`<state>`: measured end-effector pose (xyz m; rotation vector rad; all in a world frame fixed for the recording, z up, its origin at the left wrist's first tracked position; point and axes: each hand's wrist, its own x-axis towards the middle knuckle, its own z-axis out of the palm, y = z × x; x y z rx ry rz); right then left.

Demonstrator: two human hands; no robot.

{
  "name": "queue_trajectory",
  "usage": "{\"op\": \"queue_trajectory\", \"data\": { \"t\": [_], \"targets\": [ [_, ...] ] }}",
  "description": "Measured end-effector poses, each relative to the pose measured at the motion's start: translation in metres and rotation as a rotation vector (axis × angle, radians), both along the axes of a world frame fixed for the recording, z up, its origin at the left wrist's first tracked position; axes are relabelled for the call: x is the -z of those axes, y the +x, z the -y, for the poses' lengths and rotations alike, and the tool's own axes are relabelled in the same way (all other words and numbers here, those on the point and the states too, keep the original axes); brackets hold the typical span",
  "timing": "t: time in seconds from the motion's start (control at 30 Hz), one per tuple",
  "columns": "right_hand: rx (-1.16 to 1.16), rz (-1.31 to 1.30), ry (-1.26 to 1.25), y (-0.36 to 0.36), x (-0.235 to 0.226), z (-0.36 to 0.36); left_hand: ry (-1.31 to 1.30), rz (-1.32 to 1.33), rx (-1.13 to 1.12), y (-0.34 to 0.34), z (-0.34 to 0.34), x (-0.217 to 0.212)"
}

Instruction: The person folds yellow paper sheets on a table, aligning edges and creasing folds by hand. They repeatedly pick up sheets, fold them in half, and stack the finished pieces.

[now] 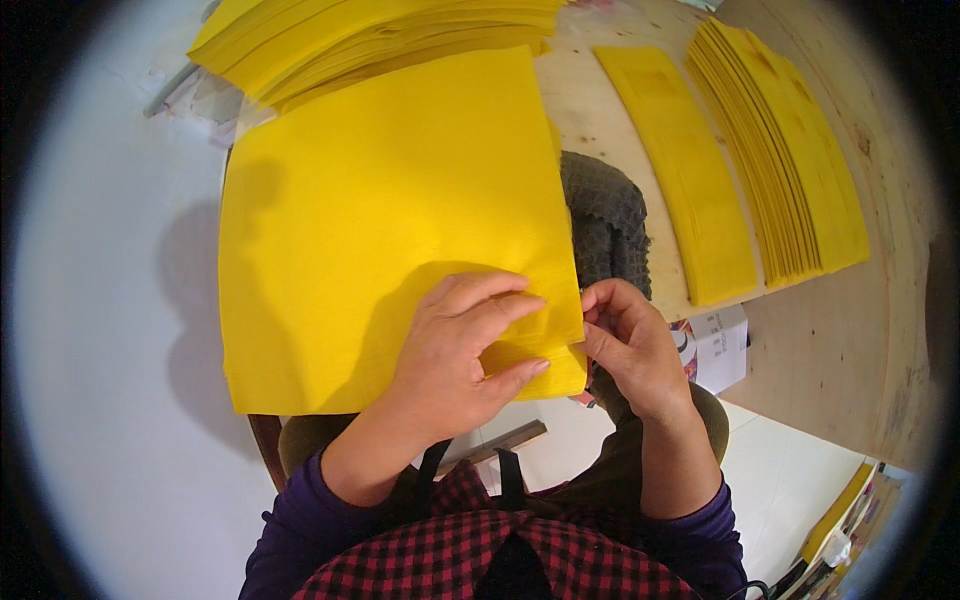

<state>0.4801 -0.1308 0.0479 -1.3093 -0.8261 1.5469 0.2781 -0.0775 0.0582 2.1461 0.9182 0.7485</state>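
the left hand lies over the lower right part of a large yellow sheet, palm down, its fingers loosely spread and slightly bent, the thumb held apart; it is unclenched and grasps nothing that shows. the right hand is at the right edge of the same sheet, near its lower corner, with thumb and index finger bent toward each other at the edge; whether they pinch it or only touch it, i cannot tell. the sheet is on top of a pile in front of the person, and several layered edges show at the lower right corner, just under the left thumb

beyond it, at the upper left, rises a thick stack of yellow sheets. just to the right of the large sheet is a dark grey textured pad, curved at its far end and partly covered by the sheet. farther right, on a pale wooden table, a narrow yellow strip lies beside a row of overlapping yellow pieces. a white printed box shows below the table edge, near the right hand. the person wears purple sleeves and a red and black checked garment
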Motion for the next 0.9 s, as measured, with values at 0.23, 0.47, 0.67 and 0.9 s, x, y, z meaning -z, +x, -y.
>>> {"op": "queue_trajectory", "data": {
  "t": [0.23,0.47,0.67,0.9],
  "targets": [
    [0.066,0.103,0.031,-0.0032,-0.0018,0.0008,0.000,0.014,-0.006,0.0004,0.0003,0.0009],
    [0.083,0.111,0.041,-0.0046,0.0020,0.0003,0.038,0.003,-0.001,0.0010,0.0002,0.0007],
    [0.107,0.299,0.131,-0.0041,0.0018,0.0006,0.037,0.002,-0.008,0.0016,0.0003,0.0019],
    [0.073,0.628,0.490,-0.0062,-0.0014,-0.0017,0.052,-0.013,-0.015,0.0016,0.0008,0.0021]
  ]
}}
